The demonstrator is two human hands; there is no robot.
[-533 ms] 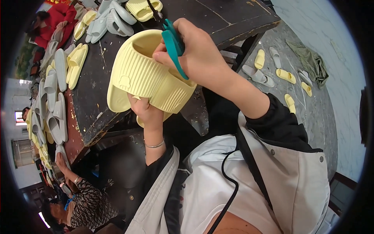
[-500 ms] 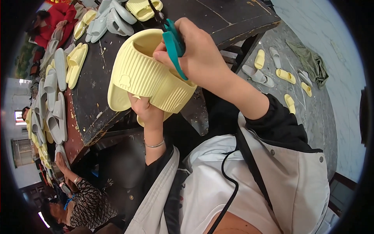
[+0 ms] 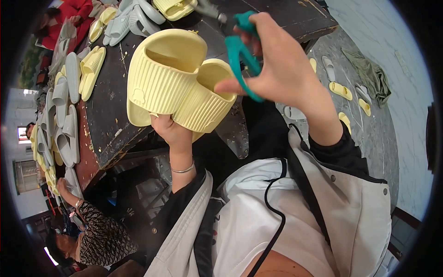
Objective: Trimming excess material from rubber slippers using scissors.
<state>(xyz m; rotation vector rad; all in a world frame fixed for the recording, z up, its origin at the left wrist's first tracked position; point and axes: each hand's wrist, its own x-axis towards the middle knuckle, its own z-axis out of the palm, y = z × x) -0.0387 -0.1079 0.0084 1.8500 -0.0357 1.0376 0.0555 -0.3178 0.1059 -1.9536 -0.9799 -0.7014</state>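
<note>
My left hand (image 3: 170, 130) grips a pair of pale yellow ribbed slippers (image 3: 177, 87) from below, holding them upright against each other above the edge of a dark table (image 3: 110, 115). My right hand (image 3: 277, 69) is raised beside the slippers on their right and is closed around teal-handled scissors (image 3: 241, 53). The scissors' metal blades point up and to the left, apart from the slippers.
Grey and yellow slippers (image 3: 69, 92) lie in rows along the table's left side and far end. More yellow and grey slippers (image 3: 340, 90) and an olive cloth (image 3: 371, 76) lie on the floor at right. A person in a patterned sleeve (image 3: 99, 235) sits lower left.
My right hand with the scissors has lifted off the slippers and moved right. The slippers have tilted so both openings show.
</note>
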